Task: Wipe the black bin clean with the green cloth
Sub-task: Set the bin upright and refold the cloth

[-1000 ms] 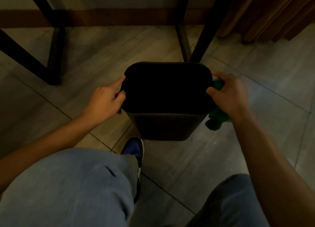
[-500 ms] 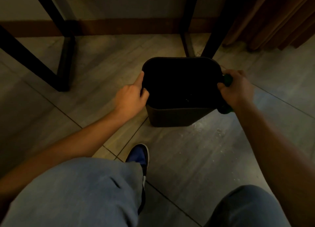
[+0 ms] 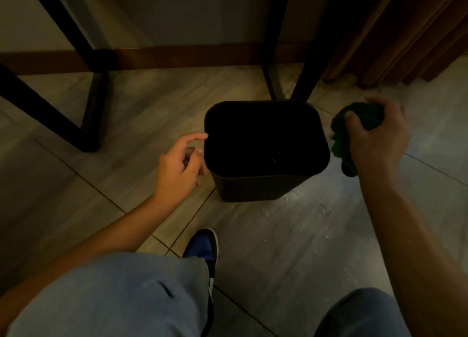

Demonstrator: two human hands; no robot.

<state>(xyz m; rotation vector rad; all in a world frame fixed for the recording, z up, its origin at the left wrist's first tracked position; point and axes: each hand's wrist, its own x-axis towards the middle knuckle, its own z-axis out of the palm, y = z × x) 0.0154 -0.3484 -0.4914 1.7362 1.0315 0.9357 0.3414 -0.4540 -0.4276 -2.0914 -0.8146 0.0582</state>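
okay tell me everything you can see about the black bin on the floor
The black bin is a squarish tub with rounded corners and a thin rim, apparently matte plastic. It stands upright and open-topped on the grey tiled floor, just in front of dark metal furniture legs. Its inside is too dark to make out beyond a few pale specks. The left hand hovers at its left rim, forefinger near the edge; contact is unclear. The right hand, gripping the green cloth, is just off its right side.

One black bin (image 3: 253, 187), one green cloth (image 3: 354, 123), two hands, one blue shoe (image 3: 202, 245).
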